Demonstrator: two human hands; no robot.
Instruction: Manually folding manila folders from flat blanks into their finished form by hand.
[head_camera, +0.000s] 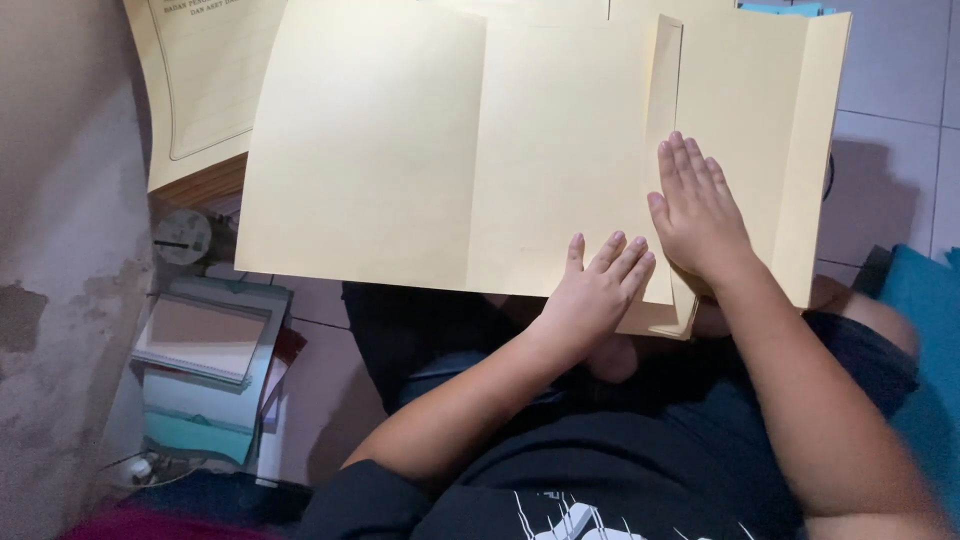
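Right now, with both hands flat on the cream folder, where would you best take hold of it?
Pinch the folder at its free left edge, coming from the left. It lies flat and open, and that side is clear, whereas the left hand and right hand press the folded flaps on the right.

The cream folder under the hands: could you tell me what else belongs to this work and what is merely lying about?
In hand:
cream folder
left hand, flat on it
right hand, flat on it

Lying about:
second cream folder
stack of books
teal cushion

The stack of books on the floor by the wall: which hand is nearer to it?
Left. The left hand lies on the folder's lower edge, closer to the stack of books; the right hand presses farther right.
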